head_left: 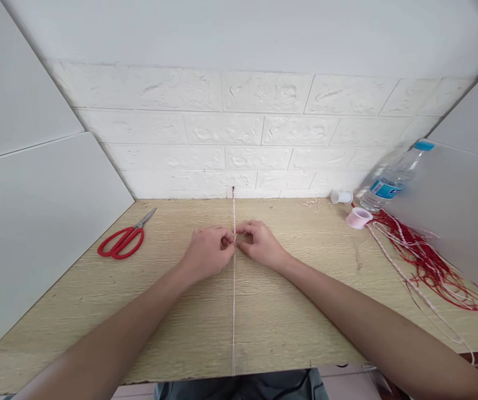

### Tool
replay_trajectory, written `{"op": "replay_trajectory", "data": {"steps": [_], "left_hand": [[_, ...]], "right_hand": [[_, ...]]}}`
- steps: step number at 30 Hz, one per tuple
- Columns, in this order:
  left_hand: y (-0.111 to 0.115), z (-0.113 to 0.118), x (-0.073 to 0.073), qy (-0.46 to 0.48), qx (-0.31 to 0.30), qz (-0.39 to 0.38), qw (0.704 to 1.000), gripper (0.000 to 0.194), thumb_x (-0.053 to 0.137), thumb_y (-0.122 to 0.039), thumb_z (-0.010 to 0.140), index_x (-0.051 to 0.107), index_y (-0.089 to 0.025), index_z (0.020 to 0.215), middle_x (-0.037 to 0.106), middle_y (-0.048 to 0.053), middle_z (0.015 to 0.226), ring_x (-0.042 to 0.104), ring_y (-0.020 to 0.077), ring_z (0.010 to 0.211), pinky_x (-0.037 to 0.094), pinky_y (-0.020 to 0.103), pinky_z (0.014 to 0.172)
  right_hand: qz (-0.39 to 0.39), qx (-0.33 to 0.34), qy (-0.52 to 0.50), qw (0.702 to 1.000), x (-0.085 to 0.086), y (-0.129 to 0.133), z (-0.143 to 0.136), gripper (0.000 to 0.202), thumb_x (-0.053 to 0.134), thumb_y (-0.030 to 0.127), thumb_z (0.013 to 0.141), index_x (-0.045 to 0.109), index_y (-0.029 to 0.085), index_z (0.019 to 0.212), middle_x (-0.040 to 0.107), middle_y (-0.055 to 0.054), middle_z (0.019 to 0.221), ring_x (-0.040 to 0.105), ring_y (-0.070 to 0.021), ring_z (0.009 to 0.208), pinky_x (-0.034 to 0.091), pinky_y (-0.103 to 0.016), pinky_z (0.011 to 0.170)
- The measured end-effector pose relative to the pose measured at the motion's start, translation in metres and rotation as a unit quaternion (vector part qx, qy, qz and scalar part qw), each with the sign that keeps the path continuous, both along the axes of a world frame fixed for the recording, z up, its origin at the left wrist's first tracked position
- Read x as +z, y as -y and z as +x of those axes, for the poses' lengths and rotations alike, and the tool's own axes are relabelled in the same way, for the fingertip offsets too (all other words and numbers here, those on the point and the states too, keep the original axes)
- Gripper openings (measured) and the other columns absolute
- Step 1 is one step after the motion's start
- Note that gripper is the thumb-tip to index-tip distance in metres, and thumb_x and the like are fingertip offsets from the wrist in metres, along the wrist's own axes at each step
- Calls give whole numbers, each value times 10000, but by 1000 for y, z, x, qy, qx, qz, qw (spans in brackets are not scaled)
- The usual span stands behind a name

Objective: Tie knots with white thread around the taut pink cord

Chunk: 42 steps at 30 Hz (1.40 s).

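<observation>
A thin pale pink cord (234, 300) runs from a small dark point at the foot of the wall straight toward me, over the table's front edge. Its far part (234, 214) is thicker and looks braided or knotted. On the cord's left side, my left hand (210, 250) pinches at the end of the thicker part, thumb and forefinger together. Opposite it, my right hand (260, 242) has its fingertips against the same spot, thumb and forefinger closing on the cord. The fine strands between the fingertips are too small to tell apart.
Red-handled scissors (121, 242) lie at the left on the wooden table (297, 333). At the right are a white spool (341, 196), a pink spool (358, 218), a water bottle (393, 180) and tangled red cords (431, 264). White panels stand on both sides.
</observation>
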<state>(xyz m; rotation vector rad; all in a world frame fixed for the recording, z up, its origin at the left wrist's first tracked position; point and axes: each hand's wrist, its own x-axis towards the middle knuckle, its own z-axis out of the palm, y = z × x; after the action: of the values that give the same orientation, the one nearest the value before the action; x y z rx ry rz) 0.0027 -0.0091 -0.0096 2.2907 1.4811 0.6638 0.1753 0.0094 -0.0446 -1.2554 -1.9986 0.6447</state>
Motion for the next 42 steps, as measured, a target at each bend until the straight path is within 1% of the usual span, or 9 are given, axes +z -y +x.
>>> {"op": "replay_trajectory", "data": {"steps": [2,7,14,18,21,25,30,36,42], "left_hand": [[-1,0,-2,-6,5,4,1000,159,505,-310,777,624,-218,724,645,2,771,564,174,738,391,305,684],[-4,-2,-6,-8,14,-12,1000,190,490,-323,790,631,-217,718,650,10,796,569,186,751,398,308,671],[-3,-3,-5,10,53,-10,999,182,524,-330,779,659,-236,856,662,3,872,583,180,768,407,295,671],[-1,-2,-4,7,39,-8,999,208,516,-314,785,684,-239,884,647,13,874,578,173,783,406,291,686],[0,-1,-5,15,23,-20,999,207,502,-296,795,694,-241,849,624,11,823,569,166,770,399,284,676],[-1,1,-6,20,13,-22,999,216,490,-308,815,693,-235,806,597,5,755,547,152,712,387,277,656],[-2,-1,-7,1,18,1,1000,266,469,-336,840,661,-212,703,579,2,695,509,138,649,360,271,622],[-3,-1,-9,-15,24,22,999,262,474,-325,835,668,-210,703,572,1,666,495,138,638,337,270,613],[-2,0,-8,-10,29,9,999,247,471,-314,816,620,-203,653,590,-6,672,490,146,646,329,274,617]], "right_hand": [[-16,0,-3,1000,3,1,0,211,623,230,763,712,222,955,632,-74,1022,501,-226,1029,344,-383,928],[-45,4,3,999,8,2,-1,190,574,258,808,733,246,910,633,-53,1057,493,-224,1065,330,-386,947],[-33,1,13,999,6,2,-2,201,592,302,812,732,252,947,632,-56,1063,491,-230,1074,322,-391,956],[-33,-2,15,999,8,4,-2,198,605,321,811,731,259,949,634,-49,1054,493,-231,1079,327,-386,957],[-26,-3,5,1000,9,4,-2,185,609,324,815,734,259,935,647,-54,1008,517,-225,1036,352,-378,930],[-19,7,-28,999,5,2,-1,160,617,315,816,736,240,892,666,-53,915,558,-199,918,404,-341,839],[-47,28,-81,995,-2,-2,0,169,635,347,801,723,204,823,681,-37,830,572,-154,737,433,-289,698],[-60,35,-103,992,-4,-1,-1,156,633,328,788,718,198,787,688,-23,796,579,-145,701,434,-276,665],[-83,37,-92,992,1,1,0,173,594,313,792,699,182,748,679,-15,738,587,-148,695,429,-270,652]]}}
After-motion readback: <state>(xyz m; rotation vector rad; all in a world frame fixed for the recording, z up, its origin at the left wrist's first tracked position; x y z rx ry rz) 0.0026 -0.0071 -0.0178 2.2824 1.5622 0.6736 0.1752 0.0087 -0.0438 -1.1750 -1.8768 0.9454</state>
